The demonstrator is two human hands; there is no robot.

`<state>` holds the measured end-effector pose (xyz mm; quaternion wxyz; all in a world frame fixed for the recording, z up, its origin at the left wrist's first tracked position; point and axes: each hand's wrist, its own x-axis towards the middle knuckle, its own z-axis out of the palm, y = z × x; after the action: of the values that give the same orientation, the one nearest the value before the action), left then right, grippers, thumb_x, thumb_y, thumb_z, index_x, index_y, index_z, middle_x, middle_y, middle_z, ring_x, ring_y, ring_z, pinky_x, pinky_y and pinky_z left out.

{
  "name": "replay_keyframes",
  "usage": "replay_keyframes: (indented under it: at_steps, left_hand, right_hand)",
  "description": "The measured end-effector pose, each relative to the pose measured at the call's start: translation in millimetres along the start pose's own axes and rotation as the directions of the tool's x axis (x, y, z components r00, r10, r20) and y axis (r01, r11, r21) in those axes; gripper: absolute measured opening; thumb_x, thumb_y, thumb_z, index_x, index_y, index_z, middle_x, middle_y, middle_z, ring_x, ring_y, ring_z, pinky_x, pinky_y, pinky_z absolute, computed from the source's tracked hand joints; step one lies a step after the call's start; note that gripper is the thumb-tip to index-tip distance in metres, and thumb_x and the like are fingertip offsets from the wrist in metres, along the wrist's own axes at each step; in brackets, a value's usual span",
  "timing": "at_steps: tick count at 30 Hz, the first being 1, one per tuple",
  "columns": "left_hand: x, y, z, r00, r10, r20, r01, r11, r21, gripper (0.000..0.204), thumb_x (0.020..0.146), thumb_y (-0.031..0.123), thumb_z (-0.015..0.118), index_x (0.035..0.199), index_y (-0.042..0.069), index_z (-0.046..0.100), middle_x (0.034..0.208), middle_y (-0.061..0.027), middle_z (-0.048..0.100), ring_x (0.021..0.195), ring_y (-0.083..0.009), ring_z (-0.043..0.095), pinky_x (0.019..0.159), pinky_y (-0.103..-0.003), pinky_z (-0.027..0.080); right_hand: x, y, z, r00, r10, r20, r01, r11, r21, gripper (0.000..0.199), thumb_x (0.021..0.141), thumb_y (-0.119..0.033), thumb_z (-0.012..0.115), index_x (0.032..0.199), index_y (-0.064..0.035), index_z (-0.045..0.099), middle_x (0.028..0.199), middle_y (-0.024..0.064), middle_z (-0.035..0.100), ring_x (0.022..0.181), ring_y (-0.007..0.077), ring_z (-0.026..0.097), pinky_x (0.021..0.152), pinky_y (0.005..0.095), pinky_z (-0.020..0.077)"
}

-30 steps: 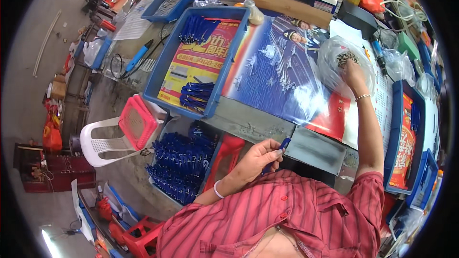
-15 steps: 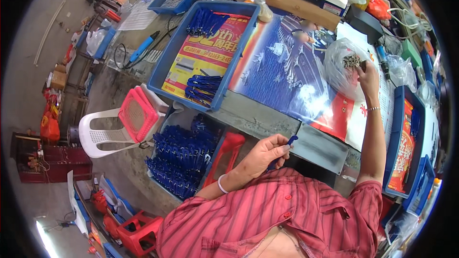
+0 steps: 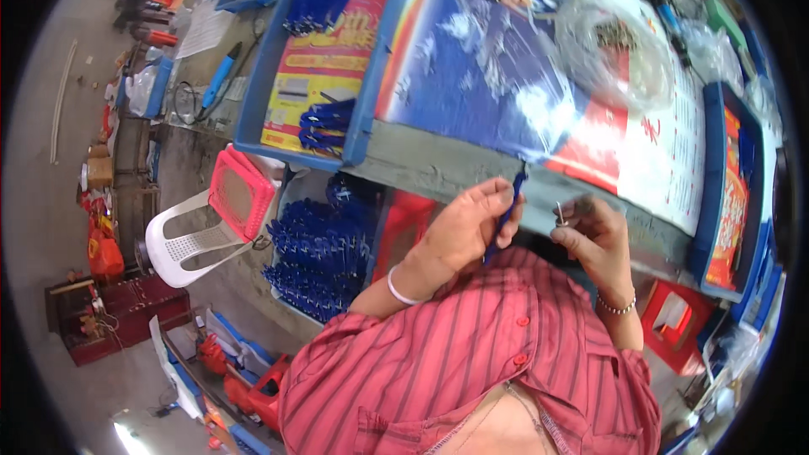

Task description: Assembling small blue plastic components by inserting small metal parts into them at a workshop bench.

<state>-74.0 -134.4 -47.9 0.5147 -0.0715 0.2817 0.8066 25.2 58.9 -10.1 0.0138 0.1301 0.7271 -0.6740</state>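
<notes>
My left hand (image 3: 468,226), with a white band at the wrist, pinches a slender dark blue piece (image 3: 505,223) held upright above my lap; its exact kind is not clear. Close by on the right, my right hand (image 3: 600,240) grips a thin, pin-like metal part (image 3: 559,213) between thumb and fingers. The two pieces are apart. On the bench beyond, a clear plastic bag (image 3: 653,76) lies open around a heap of small metal parts (image 3: 617,35). Bundles of similar blue pieces (image 3: 327,125) rest in a blue tray (image 3: 361,131) lined with a printed sheet.
Below the bench edge, a bin holds many blue pieces (image 3: 316,240). A white chair (image 3: 179,244) with a pink back stands to the left. Another blue tray (image 3: 706,244) sits at the right, above a red stool (image 3: 670,329). A glossy blue poster (image 3: 480,59) covers the bench.
My right hand has left the plastic bag and come back near my left hand, carrying a small metal part. My left hand has risen slightly with the blue piece, and the view has shifted.
</notes>
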Motion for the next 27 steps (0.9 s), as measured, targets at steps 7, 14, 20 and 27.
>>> replay_keyframes:
  at_steps: [7,14,20,27]
  left_hand:
    - [6.4,-9.5,4.1,0.983,-0.148,0.11,0.175,0.939,-0.296,0.019,0.094,0.019,0.053,0.106,0.005,0.056,0.089,-0.0039,0.056,0.069,-0.0111,0.053,0.054,-0.023,0.044]
    - [0.4,-20.2,8.2,0.974,-0.206,0.09,0.224,0.924,-0.31,0.021,0.095,0.019,0.052,0.108,0.003,0.055,0.088,-0.0051,0.058,0.066,-0.0107,0.054,0.054,-0.022,0.044]
    - [0.2,-20.1,11.8,0.98,-0.19,0.054,0.197,0.945,-0.261,0.021,0.094,0.019,0.053,0.108,0.003,0.055,0.086,-0.0056,0.059,0.065,-0.0112,0.055,0.053,-0.023,0.044]
    - [0.8,-19.5,12.3,0.989,-0.148,0.007,0.148,0.982,-0.121,0.017,0.093,0.018,0.055,0.104,0.004,0.056,0.084,-0.0059,0.059,0.063,-0.0133,0.056,0.052,-0.024,0.043]
  right_hand:
    - [-1.0,-11.2,7.9,0.998,-0.066,0.015,0.067,0.99,-0.127,0.02,0.079,-0.008,0.072,0.091,0.0023,0.061,0.069,0.0019,0.06,0.058,0.0025,0.051,0.05,0.0198,0.0399]
    - [-6.7,-0.4,11.4,0.988,-0.15,-0.017,0.142,0.963,-0.23,0.02,0.08,-0.008,0.071,0.092,0.0044,0.061,0.062,0.0044,0.06,0.056,0.0024,0.051,0.05,0.0206,0.0403]
    - [-8.1,-0.7,10.1,0.994,-0.11,-0.001,0.107,0.971,-0.216,0.02,0.081,-0.008,0.07,0.093,0.0049,0.061,0.066,0.0058,0.063,0.058,0.0034,0.053,0.051,0.0209,0.0424]
    - [-8.1,-1.6,9.1,0.998,-0.067,0.019,0.069,0.973,-0.22,0.017,0.082,-0.008,0.069,0.091,0.0049,0.061,0.067,0.0066,0.063,0.06,0.0042,0.055,0.052,0.0221,0.044]
